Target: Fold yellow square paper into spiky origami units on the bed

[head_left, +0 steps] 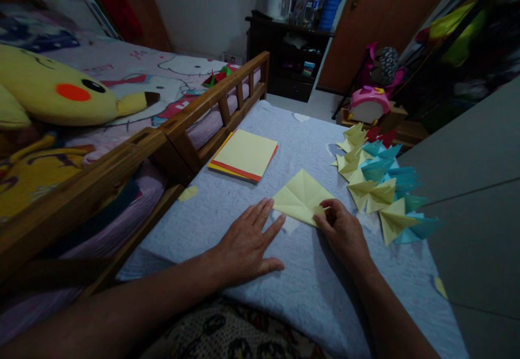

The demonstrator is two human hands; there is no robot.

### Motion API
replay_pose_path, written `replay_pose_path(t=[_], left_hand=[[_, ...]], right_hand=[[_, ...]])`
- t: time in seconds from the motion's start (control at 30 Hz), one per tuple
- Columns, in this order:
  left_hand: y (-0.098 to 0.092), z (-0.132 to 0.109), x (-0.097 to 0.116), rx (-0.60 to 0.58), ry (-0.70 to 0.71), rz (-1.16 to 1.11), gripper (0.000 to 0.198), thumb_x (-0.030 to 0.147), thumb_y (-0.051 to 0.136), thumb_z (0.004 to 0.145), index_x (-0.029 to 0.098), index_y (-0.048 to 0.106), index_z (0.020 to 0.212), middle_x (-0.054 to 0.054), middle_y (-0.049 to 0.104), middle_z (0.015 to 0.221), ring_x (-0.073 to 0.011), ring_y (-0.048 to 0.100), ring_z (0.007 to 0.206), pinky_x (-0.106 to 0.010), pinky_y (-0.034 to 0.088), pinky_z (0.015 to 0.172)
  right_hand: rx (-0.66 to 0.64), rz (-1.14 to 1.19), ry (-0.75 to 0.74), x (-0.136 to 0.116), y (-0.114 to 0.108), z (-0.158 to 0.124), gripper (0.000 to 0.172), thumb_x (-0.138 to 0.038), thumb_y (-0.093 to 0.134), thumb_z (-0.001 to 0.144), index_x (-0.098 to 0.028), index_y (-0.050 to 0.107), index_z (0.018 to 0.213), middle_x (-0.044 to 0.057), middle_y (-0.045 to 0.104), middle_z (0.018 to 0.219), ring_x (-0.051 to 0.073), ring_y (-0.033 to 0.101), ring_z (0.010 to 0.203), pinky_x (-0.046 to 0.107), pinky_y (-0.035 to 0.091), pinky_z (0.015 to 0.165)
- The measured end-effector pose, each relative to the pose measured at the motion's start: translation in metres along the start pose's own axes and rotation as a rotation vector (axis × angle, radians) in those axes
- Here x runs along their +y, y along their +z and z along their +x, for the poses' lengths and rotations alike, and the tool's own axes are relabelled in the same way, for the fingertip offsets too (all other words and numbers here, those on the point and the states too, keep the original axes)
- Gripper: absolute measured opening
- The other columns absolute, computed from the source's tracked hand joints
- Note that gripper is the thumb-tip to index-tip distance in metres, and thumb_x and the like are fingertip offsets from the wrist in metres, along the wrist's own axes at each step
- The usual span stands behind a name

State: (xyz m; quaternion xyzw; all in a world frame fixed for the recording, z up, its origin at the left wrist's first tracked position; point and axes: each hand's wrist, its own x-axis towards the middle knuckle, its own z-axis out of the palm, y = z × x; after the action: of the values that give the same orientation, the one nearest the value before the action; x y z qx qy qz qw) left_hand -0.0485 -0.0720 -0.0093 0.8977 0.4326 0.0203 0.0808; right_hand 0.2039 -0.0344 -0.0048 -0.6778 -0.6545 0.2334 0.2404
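Note:
A pale yellow sheet of origami paper (301, 194) with crease lines lies on the light blue bedspread in front of me. My right hand (345, 234) pinches its near right corner, which is turned up between thumb and fingers. Beside the sheet's left corner, my left hand (252, 242) lies flat with the fingers stretched out, its fingertips at the paper's edge. A stack of square paper (246, 153), pale yellow on top with orange and deeper yellow below, sits farther off to the left.
Rows of folded paper pieces, yellow (371, 192) and blue (382, 164), stand along the right side. A wooden bed rail (219, 93) borders the left, with a yellow plush toy (60, 88) on the bed beyond. A dark cabinet (284, 58) stands at the back.

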Motion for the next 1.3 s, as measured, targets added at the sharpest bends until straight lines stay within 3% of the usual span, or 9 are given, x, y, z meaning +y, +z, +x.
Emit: replay_pose_path(t=[0.3, 0.47, 0.6, 0.77, 0.97, 1.3], left_hand=[[0.010, -0.015, -0.009, 0.077, -0.085, 0.014, 0.093, 0.070, 0.061, 0.084, 0.020, 0.022, 0.153, -0.022, 0.016, 0.166, -0.0442, 0.021, 0.150, -0.058, 0.029, 0.116], [0.007, -0.016, -0.010, 0.077, -0.099, 0.024, 0.090, 0.069, 0.058, 0.087, 0.016, 0.024, 0.152, -0.022, 0.022, 0.164, -0.0433, 0.024, 0.149, -0.058, 0.030, 0.116], [-0.004, -0.011, -0.006, 0.052, 0.024, 0.016, 0.073, 0.058, 0.050, 0.097, 0.012, 0.032, 0.151, -0.020, 0.035, 0.160, -0.0346, 0.030, 0.148, -0.050, 0.029, 0.120], [-0.008, 0.007, 0.000, 0.024, 0.249, -0.025, 0.070, 0.055, 0.047, 0.100, 0.012, 0.031, 0.153, -0.016, 0.034, 0.161, -0.0287, 0.025, 0.151, -0.043, 0.024, 0.123], [0.000, 0.019, 0.000, 0.005, 0.255, -0.028, 0.074, 0.060, 0.047, 0.099, 0.012, 0.033, 0.153, -0.015, 0.037, 0.160, -0.0275, 0.027, 0.150, -0.039, 0.024, 0.122], [-0.006, 0.022, -0.001, 0.001, 0.240, 0.016, 0.071, 0.062, 0.049, 0.098, 0.014, 0.039, 0.148, -0.015, 0.040, 0.158, -0.0288, 0.035, 0.145, -0.046, 0.019, 0.123]], right_hand=[[0.012, -0.019, 0.007, -0.003, -0.001, 0.000, 0.029, -0.041, 0.056, 0.078, -0.021, 0.060, 0.098, -0.003, 0.057, 0.061, 0.018, 0.054, 0.055, 0.029, 0.035, 0.058], [0.012, -0.006, -0.001, -0.002, 0.000, 0.001, 0.028, -0.042, 0.055, 0.078, -0.021, 0.059, 0.098, -0.004, 0.056, 0.060, 0.018, 0.054, 0.054, 0.029, 0.035, 0.057], [0.014, 0.002, -0.013, -0.001, 0.001, 0.000, 0.028, -0.041, 0.055, 0.078, -0.022, 0.059, 0.098, -0.004, 0.056, 0.059, 0.017, 0.053, 0.054, 0.028, 0.035, 0.057], [0.007, 0.004, -0.015, -0.001, 0.001, -0.001, 0.028, -0.040, 0.055, 0.079, -0.022, 0.058, 0.100, -0.003, 0.059, 0.062, 0.018, 0.056, 0.056, 0.028, 0.036, 0.057], [0.024, -0.014, -0.020, -0.003, 0.002, -0.001, 0.028, -0.038, 0.055, 0.079, -0.022, 0.058, 0.102, -0.005, 0.056, 0.059, 0.017, 0.054, 0.052, 0.028, 0.034, 0.056], [0.038, -0.003, -0.002, -0.008, -0.001, -0.003, 0.026, -0.036, 0.054, 0.080, -0.021, 0.058, 0.102, -0.005, 0.056, 0.059, 0.017, 0.055, 0.054, 0.028, 0.035, 0.057]])
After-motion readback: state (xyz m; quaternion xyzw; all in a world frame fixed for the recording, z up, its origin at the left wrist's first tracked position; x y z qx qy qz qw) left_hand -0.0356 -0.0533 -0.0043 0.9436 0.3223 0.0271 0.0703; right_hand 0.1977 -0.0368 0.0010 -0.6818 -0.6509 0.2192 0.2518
